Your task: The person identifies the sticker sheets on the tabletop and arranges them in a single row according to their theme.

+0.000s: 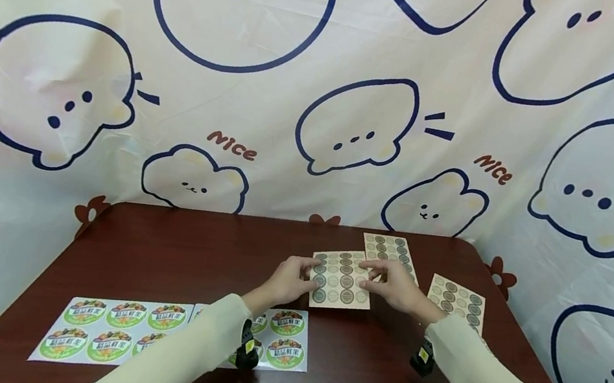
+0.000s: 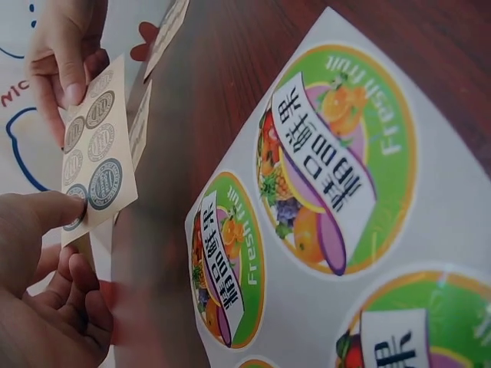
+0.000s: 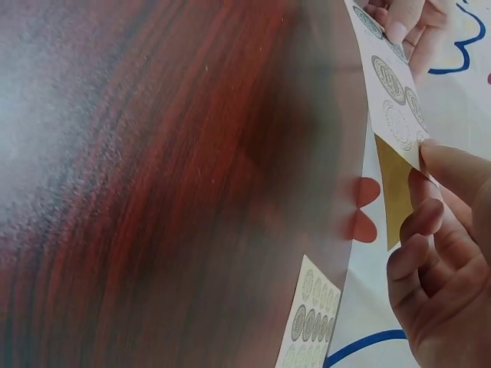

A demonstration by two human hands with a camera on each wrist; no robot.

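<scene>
Both hands hold a cream sheet of round stickers [image 1: 340, 281] raised over the table, its rings printed in grey and brown. At its left edge, my left hand [image 1: 287, 280] pinches it between thumb and fingers, as the left wrist view also shows. The opposite edge sits between thumb and fingers of my right hand [image 1: 396, 286]. Under the sheet, a yellowish-brown flap [image 3: 395, 184] shows in the right wrist view. A similar sticker sheet [image 1: 391, 249] lies behind, partly covered by the right hand and the held sheet.
Another cream sticker sheet [image 1: 456, 301] lies right of the right hand. Front left, white sheets of green fruit stickers [image 1: 63, 344] lie side by side, partly hidden under the left forearm. A cartoon-printed cloth [image 1: 260, 191] hangs behind the dark wooden table [image 1: 186, 253].
</scene>
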